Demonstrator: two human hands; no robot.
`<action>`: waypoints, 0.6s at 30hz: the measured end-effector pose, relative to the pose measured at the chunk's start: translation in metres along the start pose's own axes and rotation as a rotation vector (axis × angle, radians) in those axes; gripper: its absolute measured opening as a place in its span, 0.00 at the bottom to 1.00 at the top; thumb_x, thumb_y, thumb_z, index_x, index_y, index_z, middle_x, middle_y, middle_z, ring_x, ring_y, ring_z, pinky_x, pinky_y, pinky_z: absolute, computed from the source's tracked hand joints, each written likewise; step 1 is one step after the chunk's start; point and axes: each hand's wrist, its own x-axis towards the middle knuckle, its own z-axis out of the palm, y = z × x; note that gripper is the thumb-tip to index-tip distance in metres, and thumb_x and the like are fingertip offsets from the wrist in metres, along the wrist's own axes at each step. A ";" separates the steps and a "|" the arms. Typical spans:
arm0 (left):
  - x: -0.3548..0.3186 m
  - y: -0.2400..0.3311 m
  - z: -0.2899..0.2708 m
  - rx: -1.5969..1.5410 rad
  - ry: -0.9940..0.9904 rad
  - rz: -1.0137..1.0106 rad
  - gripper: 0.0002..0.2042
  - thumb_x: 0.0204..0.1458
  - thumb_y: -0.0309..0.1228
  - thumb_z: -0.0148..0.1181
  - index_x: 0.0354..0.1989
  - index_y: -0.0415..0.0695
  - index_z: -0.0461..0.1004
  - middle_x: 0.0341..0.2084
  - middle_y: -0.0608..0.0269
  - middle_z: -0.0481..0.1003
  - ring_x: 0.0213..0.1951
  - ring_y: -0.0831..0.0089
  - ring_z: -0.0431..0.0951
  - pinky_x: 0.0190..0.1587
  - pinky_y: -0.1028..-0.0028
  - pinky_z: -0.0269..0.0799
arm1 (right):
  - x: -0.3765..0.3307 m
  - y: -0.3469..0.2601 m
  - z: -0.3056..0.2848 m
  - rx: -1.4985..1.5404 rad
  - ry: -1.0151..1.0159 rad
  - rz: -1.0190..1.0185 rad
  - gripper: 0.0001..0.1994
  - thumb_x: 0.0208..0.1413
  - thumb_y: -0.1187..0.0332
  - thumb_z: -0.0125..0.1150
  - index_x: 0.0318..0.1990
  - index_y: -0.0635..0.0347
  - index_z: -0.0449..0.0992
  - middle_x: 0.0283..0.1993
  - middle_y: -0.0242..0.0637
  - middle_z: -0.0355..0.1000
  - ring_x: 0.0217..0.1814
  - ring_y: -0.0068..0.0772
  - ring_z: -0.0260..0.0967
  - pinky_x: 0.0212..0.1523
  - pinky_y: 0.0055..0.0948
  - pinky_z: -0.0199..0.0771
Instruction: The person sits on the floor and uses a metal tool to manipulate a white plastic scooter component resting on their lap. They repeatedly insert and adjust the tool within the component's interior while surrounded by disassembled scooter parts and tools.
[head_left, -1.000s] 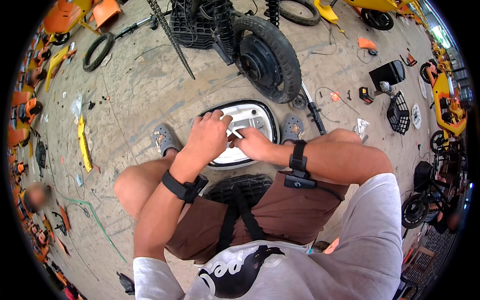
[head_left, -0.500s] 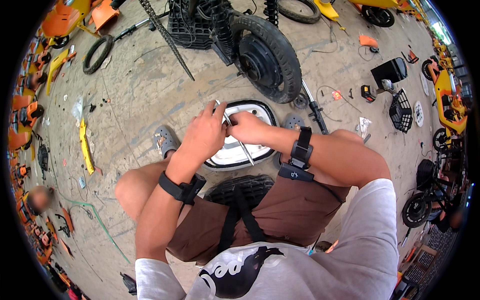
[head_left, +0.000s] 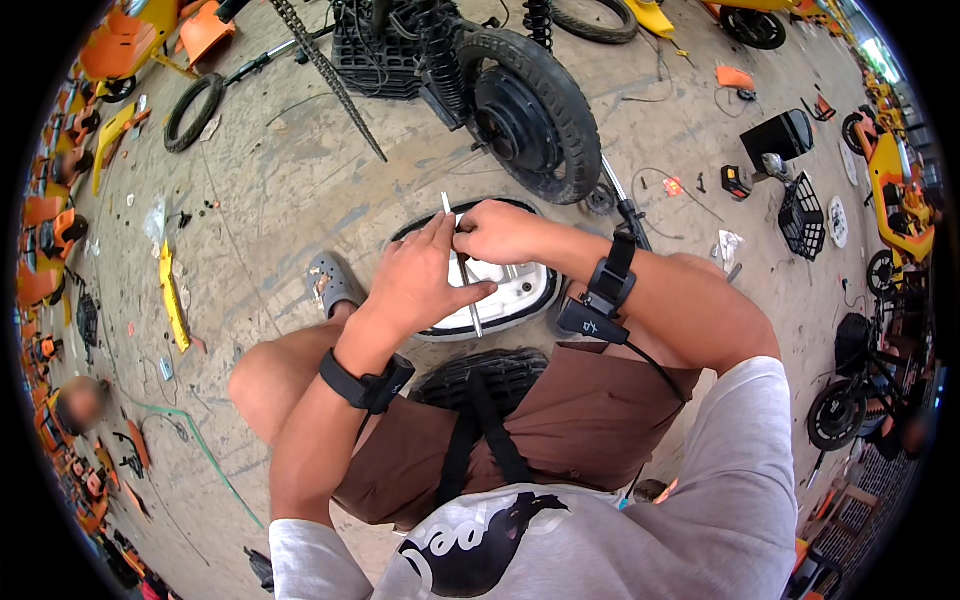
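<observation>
A white oval shell with a black rim [head_left: 512, 300] lies on the floor between my feet, its hollow side up. Over it runs a thin, straight metal rod [head_left: 475, 316], its lower end close to me. My left hand [head_left: 415, 280] rests against the rod from the left, with fingers stretched along it and the thumb spread across it. From the other side my right hand [head_left: 500, 233] has its fingers curled, the tips meeting the rod near its middle. Those fingertips and whatever is under them are mostly hidden.
Just ahead stands a black wheel with a tyre [head_left: 545, 120], beside a hanging chain [head_left: 335, 90]. A black crate [head_left: 375, 60] sits behind. To the right lie a black basket [head_left: 800, 220] and a battery-like block [head_left: 737, 182]; to the left, a yellow strip [head_left: 172, 295] and a loose tyre [head_left: 195, 112].
The rod has turned to lie more nearly straight away from me. My left thumb has spread out to the right, and my right hand has shifted slightly up and away.
</observation>
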 end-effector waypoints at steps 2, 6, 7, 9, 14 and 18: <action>0.000 0.000 0.002 -0.037 0.003 -0.006 0.46 0.40 0.47 0.72 0.64 0.30 0.58 0.58 0.38 0.67 0.57 0.47 0.71 0.58 0.60 0.68 | -0.002 -0.002 -0.003 -0.018 -0.001 0.023 0.19 0.50 0.58 0.54 0.37 0.67 0.82 0.37 0.54 0.78 0.42 0.52 0.75 0.44 0.41 0.72; 0.000 -0.003 0.001 -0.112 -0.023 -0.017 0.46 0.39 0.42 0.73 0.65 0.33 0.57 0.58 0.39 0.68 0.57 0.47 0.70 0.59 0.61 0.68 | -0.006 -0.006 -0.002 -0.154 0.006 0.002 0.18 0.50 0.58 0.55 0.37 0.65 0.82 0.37 0.53 0.78 0.41 0.52 0.75 0.44 0.42 0.73; 0.000 -0.003 0.001 -0.148 -0.028 -0.008 0.45 0.39 0.40 0.74 0.65 0.34 0.57 0.57 0.40 0.68 0.57 0.47 0.70 0.58 0.61 0.68 | -0.007 -0.007 -0.001 -0.207 0.009 -0.008 0.18 0.50 0.58 0.55 0.37 0.64 0.81 0.37 0.52 0.78 0.41 0.52 0.76 0.44 0.42 0.74; 0.001 -0.003 -0.001 -0.201 -0.031 -0.001 0.43 0.39 0.37 0.74 0.64 0.37 0.58 0.57 0.41 0.69 0.57 0.47 0.70 0.58 0.60 0.68 | -0.012 -0.010 0.002 -0.328 0.071 -0.043 0.17 0.51 0.58 0.55 0.36 0.63 0.81 0.34 0.51 0.77 0.39 0.54 0.75 0.42 0.45 0.74; 0.002 0.000 -0.005 -0.316 -0.089 -0.007 0.42 0.39 0.32 0.73 0.64 0.39 0.57 0.55 0.42 0.70 0.58 0.47 0.70 0.57 0.60 0.68 | -0.021 -0.013 -0.007 -0.540 0.128 -0.119 0.17 0.52 0.57 0.56 0.36 0.61 0.81 0.32 0.51 0.77 0.37 0.54 0.76 0.40 0.48 0.75; 0.002 -0.001 -0.007 -0.371 -0.119 0.011 0.42 0.40 0.30 0.73 0.65 0.39 0.57 0.56 0.43 0.70 0.58 0.48 0.69 0.58 0.61 0.68 | -0.021 -0.013 -0.017 -0.556 0.119 -0.128 0.18 0.51 0.56 0.58 0.37 0.63 0.82 0.34 0.51 0.78 0.39 0.53 0.76 0.41 0.46 0.76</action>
